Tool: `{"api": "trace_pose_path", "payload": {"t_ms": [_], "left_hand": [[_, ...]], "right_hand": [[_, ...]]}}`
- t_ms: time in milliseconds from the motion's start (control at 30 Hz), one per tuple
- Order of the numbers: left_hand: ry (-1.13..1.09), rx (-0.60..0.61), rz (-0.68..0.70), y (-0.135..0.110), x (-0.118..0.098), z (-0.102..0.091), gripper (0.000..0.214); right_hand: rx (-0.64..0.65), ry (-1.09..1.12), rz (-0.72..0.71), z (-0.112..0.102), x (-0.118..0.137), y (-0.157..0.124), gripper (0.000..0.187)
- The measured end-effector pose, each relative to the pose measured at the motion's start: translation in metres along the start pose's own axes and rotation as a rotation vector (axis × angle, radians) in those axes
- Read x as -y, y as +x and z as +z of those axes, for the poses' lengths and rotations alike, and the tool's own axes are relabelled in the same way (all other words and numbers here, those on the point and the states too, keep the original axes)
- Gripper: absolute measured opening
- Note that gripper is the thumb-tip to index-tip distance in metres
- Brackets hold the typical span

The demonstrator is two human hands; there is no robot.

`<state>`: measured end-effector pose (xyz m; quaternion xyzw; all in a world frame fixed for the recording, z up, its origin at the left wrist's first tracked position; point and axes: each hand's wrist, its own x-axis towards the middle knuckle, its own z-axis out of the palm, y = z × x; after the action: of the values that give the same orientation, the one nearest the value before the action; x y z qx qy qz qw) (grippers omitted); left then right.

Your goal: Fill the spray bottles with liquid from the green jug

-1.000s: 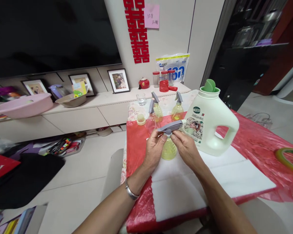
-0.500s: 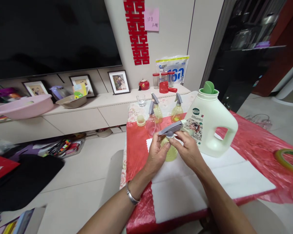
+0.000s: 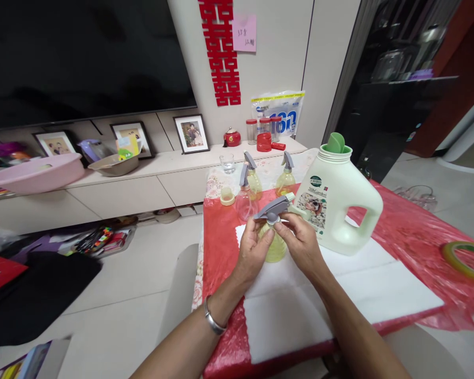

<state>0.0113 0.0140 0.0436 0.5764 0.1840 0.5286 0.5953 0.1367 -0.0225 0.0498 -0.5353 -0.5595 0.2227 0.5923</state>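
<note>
Between my two hands stands a yellow spray bottle point(image 3: 275, 249) with a grey trigger head point(image 3: 274, 208) on top. My left hand point(image 3: 253, 247) wraps the neck from the left, its thumb against the collar. From the right, my right hand point(image 3: 300, 237) grips the same neck, fingers curled behind it. The trigger head tilts, its pale nozzle pointing right. Beneath lies a white cloth point(image 3: 288, 316). Just to the right is a big pale green jug point(image 3: 345, 210) with a green scoop or cap point(image 3: 335, 142) in its open mouth.
Behind my hands stand a pink spray bottle point(image 3: 245, 202) and two yellow ones, one left point(image 3: 255, 181), one right point(image 3: 286, 181). A pale cap point(image 3: 227, 196) and a glass point(image 3: 227, 163) are nearby. Tape point(image 3: 464, 260) lies on the red table cover point(image 3: 221, 252) at right.
My hands stay around the bottle's neck with only slight finger movement. The trigger head's angle shifts a little. The view has moved very slightly.
</note>
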Motion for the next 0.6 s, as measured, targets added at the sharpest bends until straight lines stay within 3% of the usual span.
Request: {"api": "trace_pose_path", "payload": {"t_ms": [233,433,600], "left_hand": [[-0.072,-0.07,-0.031,0.003,0.004,0.0,0.027],[-0.028,-0.068,-0.051,0.008,0.001,-0.001,0.028],[0.013,-0.065,-0.064,0.01,-0.002,-0.001,0.03]], "right_hand": [[-0.041,0.05,0.005,0.002,0.0,-0.004,0.035],[-0.026,-0.052,0.009,0.003,-0.003,-0.001,0.04],[0.092,-0.322,0.009,-0.04,0.028,-0.014,0.034]]}}
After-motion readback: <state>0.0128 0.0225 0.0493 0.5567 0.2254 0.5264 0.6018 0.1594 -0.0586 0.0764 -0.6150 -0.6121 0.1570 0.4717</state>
